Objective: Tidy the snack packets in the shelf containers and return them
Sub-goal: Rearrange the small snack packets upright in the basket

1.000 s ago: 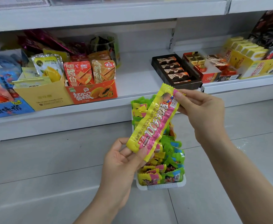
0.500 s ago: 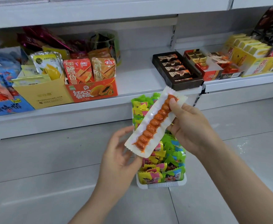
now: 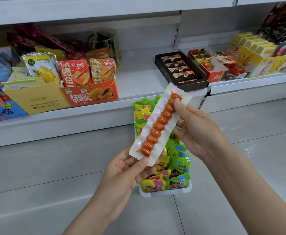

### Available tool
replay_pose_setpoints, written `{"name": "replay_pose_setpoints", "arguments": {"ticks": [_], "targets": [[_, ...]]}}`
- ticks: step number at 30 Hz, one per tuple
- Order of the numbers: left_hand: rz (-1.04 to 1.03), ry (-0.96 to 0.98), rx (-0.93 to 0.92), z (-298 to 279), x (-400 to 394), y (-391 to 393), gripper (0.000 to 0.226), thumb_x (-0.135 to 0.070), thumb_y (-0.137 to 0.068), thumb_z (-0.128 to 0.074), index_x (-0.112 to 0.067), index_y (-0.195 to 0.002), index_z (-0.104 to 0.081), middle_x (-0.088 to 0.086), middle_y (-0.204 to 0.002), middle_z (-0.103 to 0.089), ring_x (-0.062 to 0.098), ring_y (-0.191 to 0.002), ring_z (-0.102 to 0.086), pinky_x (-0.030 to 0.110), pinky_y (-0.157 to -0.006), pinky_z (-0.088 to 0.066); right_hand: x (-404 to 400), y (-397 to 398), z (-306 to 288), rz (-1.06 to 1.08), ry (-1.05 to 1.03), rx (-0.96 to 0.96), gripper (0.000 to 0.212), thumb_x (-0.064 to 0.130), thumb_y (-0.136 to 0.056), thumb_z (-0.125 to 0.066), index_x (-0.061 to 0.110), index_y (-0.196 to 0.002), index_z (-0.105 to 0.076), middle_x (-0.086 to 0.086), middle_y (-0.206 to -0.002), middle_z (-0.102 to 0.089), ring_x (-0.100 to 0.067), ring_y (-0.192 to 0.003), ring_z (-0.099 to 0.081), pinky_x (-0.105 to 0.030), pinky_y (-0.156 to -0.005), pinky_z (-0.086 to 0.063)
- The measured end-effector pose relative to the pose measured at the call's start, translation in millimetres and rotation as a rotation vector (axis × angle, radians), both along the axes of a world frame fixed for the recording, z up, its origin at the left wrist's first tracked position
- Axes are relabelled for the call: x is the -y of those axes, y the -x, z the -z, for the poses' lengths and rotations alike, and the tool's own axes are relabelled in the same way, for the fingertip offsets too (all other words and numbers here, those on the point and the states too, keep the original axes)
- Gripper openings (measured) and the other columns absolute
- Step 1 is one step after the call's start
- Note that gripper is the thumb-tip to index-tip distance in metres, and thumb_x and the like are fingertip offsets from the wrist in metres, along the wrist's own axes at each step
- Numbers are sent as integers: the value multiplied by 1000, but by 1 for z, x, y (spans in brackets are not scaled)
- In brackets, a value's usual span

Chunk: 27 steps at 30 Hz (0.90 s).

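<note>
Head view: you hold a long snack packet (image 3: pixel 159 124) slantwise over the white container (image 3: pixel 166 193), which sits on the floor just in front of the bottom shelf (image 3: pixel 138 85). Your left hand (image 3: pixel 127 172) pinches its lower sealed end between thumb and fingertips; your right hand (image 3: pixel 196 126) pinches the upper end, thumb pressed on the front. Held by the 2 ends, the packet stays flat with its clear side up, so the row of orange-red sausage pieces shows (probably so you can check it before laying it in). No print is readable on this side.

The container is heaped with small green, yellow and pink packets (image 3: pixel 174 167), their writing too small to read. The gap on the shelf directly behind it looks like where it belongs.

On the shelf, the orange papaya box (image 3: pixel 89 95) reads "红心番木瓜", and the packets (image 3: pixel 74 73) standing in it carry "QIJIANG". A red box (image 3: pixel 215 76) to the right shows what looks like "Fleur".
</note>
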State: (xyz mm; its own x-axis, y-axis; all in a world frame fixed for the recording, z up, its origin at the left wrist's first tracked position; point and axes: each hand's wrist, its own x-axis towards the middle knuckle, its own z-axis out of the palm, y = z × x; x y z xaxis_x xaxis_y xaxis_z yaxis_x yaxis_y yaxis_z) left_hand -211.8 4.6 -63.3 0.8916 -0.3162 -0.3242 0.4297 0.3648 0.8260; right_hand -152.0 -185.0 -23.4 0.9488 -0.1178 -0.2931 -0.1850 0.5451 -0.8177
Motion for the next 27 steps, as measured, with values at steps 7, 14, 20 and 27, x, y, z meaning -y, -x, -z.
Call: {"name": "replay_pose_setpoints", "arguments": {"ticks": [7, 14, 20, 27], "targets": [[65, 491, -374, -17, 1, -8, 68, -38, -74, -81, 3, -125, -63, 27, -124, -64, 28, -89, -70, 34, -76, -61, -8, 1, -6, -155, -145, 82, 22, 22, -101, -50, 8, -101, -66, -5, -90, -72, -18, -84, -70, -38, -82, -60], [-151, -8, 4, -8, 4, -16, 57, -16, -59, -80, -8, -114, -65, 13, -101, -76, 18, -85, -74, 21, -67, -57, 4, 2, -16, -301, 68, 25, 66, 57, -98, -35, 4, -131, -58, -13, -125, -68, -30, -116, -66, -47, -96, -55], [-202, -367, 417, 1, 0, -32, 37, -22, -67, -80, -20, -102, -67, -3, -92, -77, 7, -83, -72, 14, -68, -53, 36, 10, -33, -262, 648, 226, 29, 35, -81, -65, 11, -87, -78, -8, -88, -78, -22, -82, -76, -31, -74, -62], [-252, -779, 468, 32, -17, -49, 14, -24, -98, -59, -27, -109, -66, -15, -107, -68, -11, -98, -60, 2, -79, -42, 75, 11, -44, 139, 801, 446, 16, 37, -86, -71, 25, -80, -79, 2, -80, -78, -20, -76, -76, -31, -73, -62]]}}
